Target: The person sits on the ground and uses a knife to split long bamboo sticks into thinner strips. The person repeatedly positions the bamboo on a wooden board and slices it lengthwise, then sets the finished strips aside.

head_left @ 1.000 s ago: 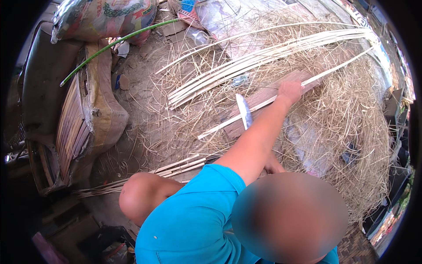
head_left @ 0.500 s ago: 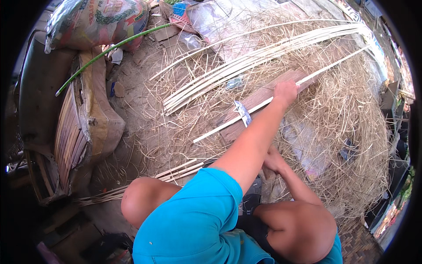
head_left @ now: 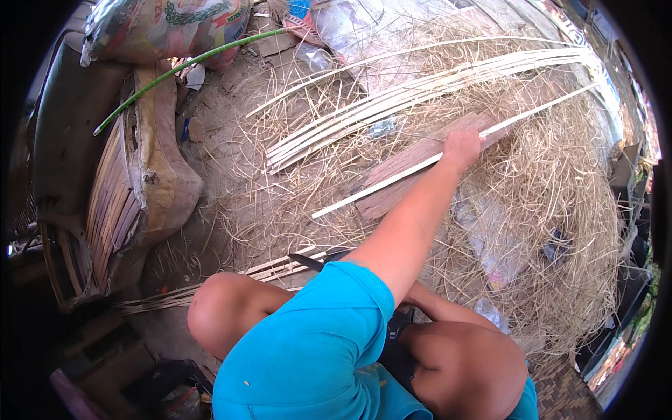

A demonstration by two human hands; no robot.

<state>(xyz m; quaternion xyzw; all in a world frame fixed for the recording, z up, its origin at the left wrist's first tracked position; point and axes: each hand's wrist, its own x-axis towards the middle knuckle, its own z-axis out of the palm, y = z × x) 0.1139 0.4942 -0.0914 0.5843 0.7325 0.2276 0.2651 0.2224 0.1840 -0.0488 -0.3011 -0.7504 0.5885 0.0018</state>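
My left arm reaches across to the right, and my left hand (head_left: 463,146) is closed around a long pale strip (head_left: 402,182), probably split bamboo or cane. The strip slants over a worn brown wooden board (head_left: 395,164); its near end juts past the board's left side. My right forearm (head_left: 448,306) passes behind the left arm, which hides my right hand. A dark, blade-like piece (head_left: 306,262) shows left of my left sleeve, over a bundle of thin strips (head_left: 262,269); whether my right hand holds it cannot be seen.
Beyond the board lies a bundle of pale strips (head_left: 392,98). Curly shavings (head_left: 560,231) pile up to the right. A green stalk (head_left: 178,70) leans across a battered wooden frame (head_left: 164,175) at left, below a stuffed sack (head_left: 168,28).
The silvery blade beside the strip has gone from sight. My right hand has drawn back behind the left arm. My left hand stays on the strip; the view has shifted slightly.
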